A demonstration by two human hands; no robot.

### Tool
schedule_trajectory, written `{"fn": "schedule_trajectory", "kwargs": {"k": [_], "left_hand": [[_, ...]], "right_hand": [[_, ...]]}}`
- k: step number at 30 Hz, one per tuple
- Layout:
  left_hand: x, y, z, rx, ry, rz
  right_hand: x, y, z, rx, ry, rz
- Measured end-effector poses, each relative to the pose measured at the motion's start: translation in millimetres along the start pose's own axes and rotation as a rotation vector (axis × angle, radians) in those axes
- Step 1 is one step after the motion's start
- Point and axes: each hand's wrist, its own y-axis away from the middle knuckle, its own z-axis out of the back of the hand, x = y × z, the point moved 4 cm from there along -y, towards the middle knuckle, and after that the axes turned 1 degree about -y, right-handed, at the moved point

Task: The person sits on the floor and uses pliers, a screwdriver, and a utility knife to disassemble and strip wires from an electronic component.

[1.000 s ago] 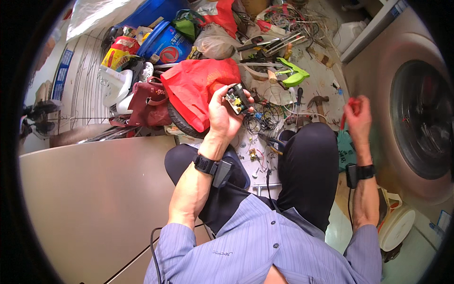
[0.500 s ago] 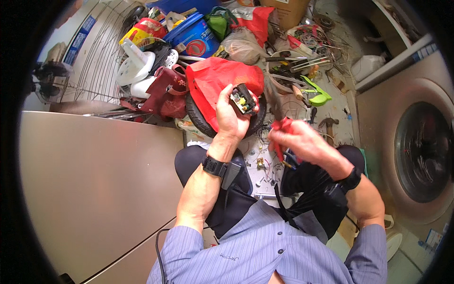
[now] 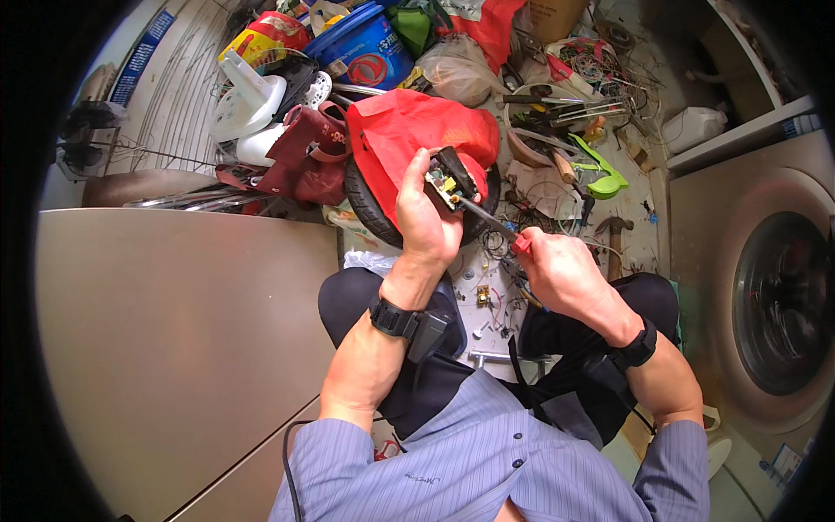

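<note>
My left hand (image 3: 426,217) is raised over the red bag, its fingers closed around an opened black plastic housing with a small circuit board (image 3: 445,184) inside. Yellow and green parts show on the board. In my right hand (image 3: 570,274), closed in a fist, is a red-handled tool (image 3: 493,222) with a long, tapering, dark grey metal end. Its tip meets the lower edge of the board, as far as I can see. My right fingers hide most of the handle, so whether it is a screwdriver or pliers is unclear.
Between my knees, a small yellow-topped circuit board (image 3: 484,297) lies among screws and scraps. Beyond my hands, a red bag (image 3: 409,130) covers a black tyre (image 3: 374,213). Rightward are a hammer (image 3: 616,239), a tool-filled basin (image 3: 522,143) and a washing machine (image 3: 709,252). A metallic panel (image 3: 187,313) stands left.
My right hand has swung the red-handled tool down and left, bringing its tip to the circuit board. My left hand keeps its hold on the board's housing. The view has shifted slightly.
</note>
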Motion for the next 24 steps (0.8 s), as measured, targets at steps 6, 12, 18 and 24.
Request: {"fn": "schedule_trajectory", "kwargs": {"k": [6,12,18,24], "left_hand": [[5,0,5,-0.046,-0.111,-0.09],[12,0,6,-0.048,-0.12,-0.082],[8,3,-3,0.008,-0.112,-0.085],[-12,10,-26,0.28,-0.269,-0.016]], "right_hand": [[-2,-1,-5,0.018,0.11,-0.034],[0,1,-4,-0.044,0.214,-0.026],[0,2,-1,-0.077,0.299,0.024],[1,9,0,-0.093,-0.002,0.111]]}}
